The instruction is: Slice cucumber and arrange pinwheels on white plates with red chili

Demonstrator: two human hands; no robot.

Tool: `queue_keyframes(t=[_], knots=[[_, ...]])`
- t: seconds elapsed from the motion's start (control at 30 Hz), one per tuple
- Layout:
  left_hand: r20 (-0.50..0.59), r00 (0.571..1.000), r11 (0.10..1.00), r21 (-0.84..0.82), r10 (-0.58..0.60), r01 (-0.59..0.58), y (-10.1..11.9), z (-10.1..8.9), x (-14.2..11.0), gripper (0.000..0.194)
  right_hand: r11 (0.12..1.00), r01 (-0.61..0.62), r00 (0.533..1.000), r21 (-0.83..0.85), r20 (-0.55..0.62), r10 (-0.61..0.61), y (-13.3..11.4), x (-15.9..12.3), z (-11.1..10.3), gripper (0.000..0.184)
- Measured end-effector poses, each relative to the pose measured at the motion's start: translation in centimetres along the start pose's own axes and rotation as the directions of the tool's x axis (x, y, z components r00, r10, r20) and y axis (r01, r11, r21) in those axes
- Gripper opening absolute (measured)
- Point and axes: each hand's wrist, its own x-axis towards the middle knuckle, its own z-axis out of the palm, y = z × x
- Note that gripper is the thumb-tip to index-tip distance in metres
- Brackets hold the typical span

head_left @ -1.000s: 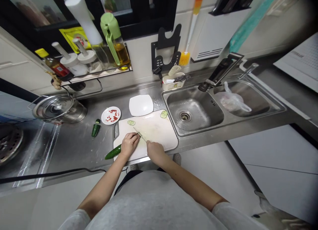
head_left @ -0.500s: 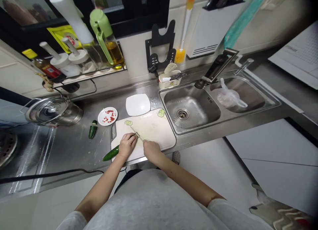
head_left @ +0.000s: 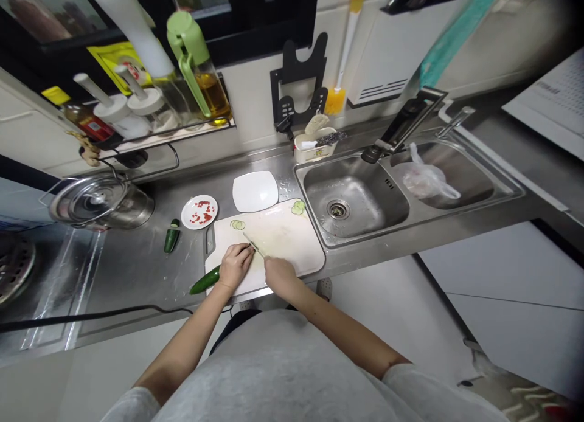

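A white cutting board (head_left: 283, 239) lies on the steel counter in front of me. My left hand (head_left: 235, 266) is curled over a green cucumber (head_left: 204, 280) whose end sticks out to the left past the board's edge. My right hand (head_left: 279, 275) is closed on the handle of a knife (head_left: 253, 244), its blade angled up-left against the fingers of my left hand. Cucumber slices (head_left: 237, 225) lie at the board's far edge, and more slices (head_left: 298, 208) sit at its far right corner.
A cucumber piece (head_left: 171, 236), a small plate of red bits (head_left: 199, 211) and an empty white plate (head_left: 255, 191) lie beyond the board. A double sink (head_left: 365, 197) is to the right, a steel pot (head_left: 98, 201) to the left, and bottles stand on a rack (head_left: 150, 124).
Both hands stay at the same spot on the board with the knife against the cucumber. Only the camera view has shifted slightly.
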Motion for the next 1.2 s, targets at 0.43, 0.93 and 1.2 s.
queue_keyframes(t=[0.43,0.93,1.2], knots=[[0.005,1.000,0.999,-0.040,-0.022,0.023,-0.3,0.2,-0.1,0.021,1.000,0.030,1.000,-0.001,-0.001,-0.030,0.6,0.2,0.1,0.031],[-0.047,0.999,1.000,-0.020,0.009,-0.010,0.0,0.4,-0.1,0.020,1.000,-0.017,1.000,0.014,0.018,0.017,1.1,0.9,0.5,0.030],[0.043,0.995,0.993,-0.080,-0.087,0.090,0.6,-0.7,0.6,0.022,0.999,0.038,0.994,-0.013,-0.101,-0.039,2.5,0.4,0.4,0.032]])
